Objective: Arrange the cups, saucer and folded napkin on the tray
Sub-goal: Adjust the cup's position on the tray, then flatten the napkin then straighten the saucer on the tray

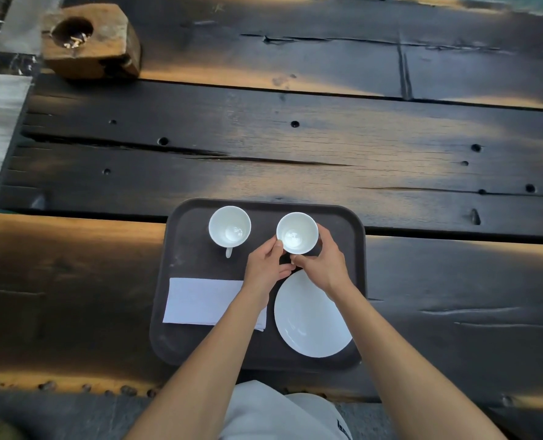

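Note:
A dark rounded tray [181, 249] lies on the near part of the table. In its far left stands a white cup [229, 229], upright, handle toward me. A second white cup [297, 232] is at the far right of the tray, held from both sides: my left hand [265, 268] touches its left rim with thumb and fingers, my right hand [322, 260] wraps its right side and base. A white saucer [308, 325] rests in the near right corner, partly under my right forearm. A folded white napkin [200, 300] lies flat at the near left.
The dark plank table [295, 138] has cracks and small holes. A wooden block with a round hollow [89, 42] sits at the far left corner. The table's left edge borders a pale floor. My light trousers show at the bottom.

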The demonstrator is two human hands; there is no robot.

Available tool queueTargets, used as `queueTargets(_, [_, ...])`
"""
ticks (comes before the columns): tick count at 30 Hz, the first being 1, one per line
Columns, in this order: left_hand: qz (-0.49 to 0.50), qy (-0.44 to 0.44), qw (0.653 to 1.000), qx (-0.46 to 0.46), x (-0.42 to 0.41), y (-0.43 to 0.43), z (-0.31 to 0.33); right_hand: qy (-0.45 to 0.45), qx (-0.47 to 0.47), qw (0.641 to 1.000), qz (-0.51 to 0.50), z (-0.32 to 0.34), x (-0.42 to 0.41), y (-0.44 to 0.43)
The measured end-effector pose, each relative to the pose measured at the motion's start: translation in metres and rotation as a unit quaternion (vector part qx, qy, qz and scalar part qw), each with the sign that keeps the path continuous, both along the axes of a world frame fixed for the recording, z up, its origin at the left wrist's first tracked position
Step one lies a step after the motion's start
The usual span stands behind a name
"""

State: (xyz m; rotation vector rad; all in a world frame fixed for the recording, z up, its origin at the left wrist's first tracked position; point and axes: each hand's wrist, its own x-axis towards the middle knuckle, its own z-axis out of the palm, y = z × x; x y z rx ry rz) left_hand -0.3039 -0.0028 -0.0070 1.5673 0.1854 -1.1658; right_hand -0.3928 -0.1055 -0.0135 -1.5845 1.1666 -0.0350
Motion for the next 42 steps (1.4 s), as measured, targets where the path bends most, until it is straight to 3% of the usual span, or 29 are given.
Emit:
queueTargets(4, [-0.028, -0.014, 0.999, 0.017, -0.001, 0.004, -0.003, -0.002, 0.001, 1.0, 0.002, 0.004, -0.002, 0.001])
queueTargets(9, [-0.081, -0.141, 0.984, 0.067, 0.002, 0.031, -0.007, 0.023, 0.039, 0.999, 0.005, 0.005, -0.008, 0.006])
queueTargets(17, [-0.101, -0.254, 0.952, 0.134, 0.011, 0.103, -0.015, 0.066, 0.031, 0.997, -0.032, 0.006, -0.031, 0.027])
queueTargets(20, [-0.178, -0.331, 0.909, 0.182, 0.014, 0.137, -0.018, 0.063, 0.015, 0.997, -0.046, 0.004, -0.041, 0.04])
queueTargets(25, [-0.367, -0.491, 0.757, 0.227, 0.039, 0.186, -0.023, 0.058, 0.011, 0.997, -0.054, -0.003, -0.052, 0.068])
queueTargets(33, [-0.553, -0.502, 0.596, 0.296, 0.056, 0.202, -0.026, 0.021, -0.023, 0.999, -0.025, 0.0, -0.039, 0.141])
queueTargets(38, [-0.579, -0.494, 0.558, 0.332, 0.055, 0.218, -0.033, 0.013, -0.084, 0.996, 0.031, -0.009, -0.006, 0.196])
queueTargets(42, [-0.565, -0.508, 0.581, 0.291, 0.062, 0.239, -0.054, -0.002, -0.138, 0.987, 0.088, -0.024, 0.039, 0.237])
